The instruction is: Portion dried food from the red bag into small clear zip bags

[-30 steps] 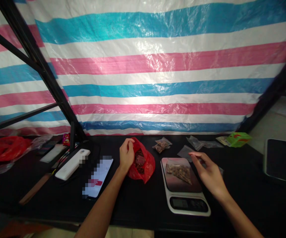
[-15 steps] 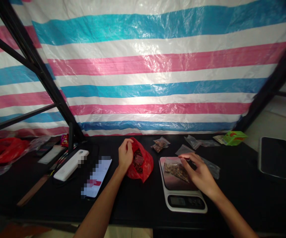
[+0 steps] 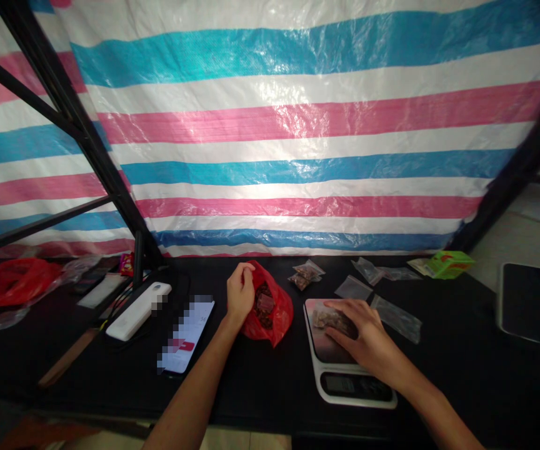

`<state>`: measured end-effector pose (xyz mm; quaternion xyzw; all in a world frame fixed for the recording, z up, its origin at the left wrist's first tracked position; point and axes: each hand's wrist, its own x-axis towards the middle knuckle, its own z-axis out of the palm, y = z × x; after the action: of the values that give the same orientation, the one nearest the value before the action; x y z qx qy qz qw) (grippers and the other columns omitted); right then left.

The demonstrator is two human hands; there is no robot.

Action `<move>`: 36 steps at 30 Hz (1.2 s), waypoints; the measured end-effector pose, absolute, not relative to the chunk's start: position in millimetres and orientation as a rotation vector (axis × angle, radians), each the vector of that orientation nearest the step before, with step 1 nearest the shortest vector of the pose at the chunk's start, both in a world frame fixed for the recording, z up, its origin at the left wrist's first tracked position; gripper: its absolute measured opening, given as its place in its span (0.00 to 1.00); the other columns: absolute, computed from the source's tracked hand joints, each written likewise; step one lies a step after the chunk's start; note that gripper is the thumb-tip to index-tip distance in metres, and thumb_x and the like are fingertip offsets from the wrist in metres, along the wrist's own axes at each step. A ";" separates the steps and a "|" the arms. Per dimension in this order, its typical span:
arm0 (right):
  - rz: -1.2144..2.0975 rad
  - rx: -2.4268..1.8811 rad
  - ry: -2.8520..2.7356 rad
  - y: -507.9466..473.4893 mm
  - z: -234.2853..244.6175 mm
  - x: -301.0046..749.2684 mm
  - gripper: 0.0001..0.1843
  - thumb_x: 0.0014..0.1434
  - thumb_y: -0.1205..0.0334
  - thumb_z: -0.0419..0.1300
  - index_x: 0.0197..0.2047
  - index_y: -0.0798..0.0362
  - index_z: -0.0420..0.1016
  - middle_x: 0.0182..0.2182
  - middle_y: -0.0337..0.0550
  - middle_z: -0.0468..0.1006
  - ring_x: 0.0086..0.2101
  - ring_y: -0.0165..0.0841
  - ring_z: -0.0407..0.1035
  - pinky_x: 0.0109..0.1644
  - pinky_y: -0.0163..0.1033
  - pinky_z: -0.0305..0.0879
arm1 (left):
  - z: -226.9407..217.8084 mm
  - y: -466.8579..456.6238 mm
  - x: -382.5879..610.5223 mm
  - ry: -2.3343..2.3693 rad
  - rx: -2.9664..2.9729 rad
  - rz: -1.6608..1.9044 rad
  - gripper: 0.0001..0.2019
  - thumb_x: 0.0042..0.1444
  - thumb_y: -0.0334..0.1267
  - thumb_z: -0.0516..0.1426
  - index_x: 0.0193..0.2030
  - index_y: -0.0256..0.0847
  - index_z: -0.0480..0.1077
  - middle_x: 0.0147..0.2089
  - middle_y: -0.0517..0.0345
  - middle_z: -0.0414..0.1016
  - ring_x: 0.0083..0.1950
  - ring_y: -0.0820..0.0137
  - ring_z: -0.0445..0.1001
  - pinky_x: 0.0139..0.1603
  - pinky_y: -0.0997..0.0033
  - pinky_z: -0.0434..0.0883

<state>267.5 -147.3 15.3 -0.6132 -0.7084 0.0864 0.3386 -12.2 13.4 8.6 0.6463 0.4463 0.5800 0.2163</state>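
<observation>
My left hand (image 3: 240, 291) pinches the rim of a red plastic bag (image 3: 282, 310). The bag's mouth gapes, showing dark brown bits and a small reddish packet (image 3: 265, 304) inside. To the right, a white kitchen scale (image 3: 317, 377) with a metal plate carries a clear zip bag (image 3: 322, 319) of brownish dried pieces. Over the plate is my right hand (image 3: 361, 331), thumb on the near side of the zip bag and fingers on its far side, closed around it. The hand covers the bag's right part. The scale's display is too dark to read.
Small filled zip bags (image 3: 308, 271) lie behind the scale, with flat clear bags (image 3: 397, 317) farther right. A green box (image 3: 450, 264) and a dark-screened device (image 3: 529, 303) stand at the right. On the left are a phone (image 3: 186, 337), a white power bank (image 3: 139, 311) and another red bag (image 3: 25, 280).
My right hand has moved from above the zip bag's far edge down around it, thumb and fingers spreading to its two sides. My left hand keeps hold of the red bag's rim.
</observation>
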 end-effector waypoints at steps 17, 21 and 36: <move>0.143 -1.484 -2.132 -92.4 46.1 151.7 0.18 0.60 0.67 0.61 0.54 0.46 0.77 0.45 0.45 0.83 0.46 0.45 0.73 0.52 0.49 0.65 | 8.1 13.4 -9.6 1.205 1.747 1.628 0.14 0.71 0.38 0.47 0.38 0.43 0.71 0.33 0.60 0.75 0.34 0.69 0.73 0.39 0.72 0.68; 0.158 -1.493 -2.143 -88.1 42.2 153.7 0.18 0.63 0.67 0.61 0.55 0.45 0.78 0.46 0.44 0.84 0.46 0.44 0.74 0.52 0.50 0.64 | 7.7 13.0 -7.9 1.192 1.749 1.626 0.13 0.70 0.36 0.48 0.38 0.43 0.72 0.34 0.60 0.77 0.35 0.69 0.74 0.42 0.71 0.68; 0.262 -1.501 -1.752 -128.9 14.7 261.3 0.22 0.64 0.44 0.64 0.59 0.39 0.77 0.51 0.43 0.85 0.47 0.48 0.80 0.56 0.55 0.74 | 8.1 10.8 -8.9 1.225 1.765 1.575 0.13 0.71 0.37 0.48 0.39 0.43 0.72 0.36 0.60 0.77 0.36 0.70 0.74 0.42 0.72 0.67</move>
<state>261.3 -128.9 14.7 -0.5928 -0.6920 0.1034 0.3988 -8.9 10.8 8.1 0.6438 0.4467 0.5744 0.2366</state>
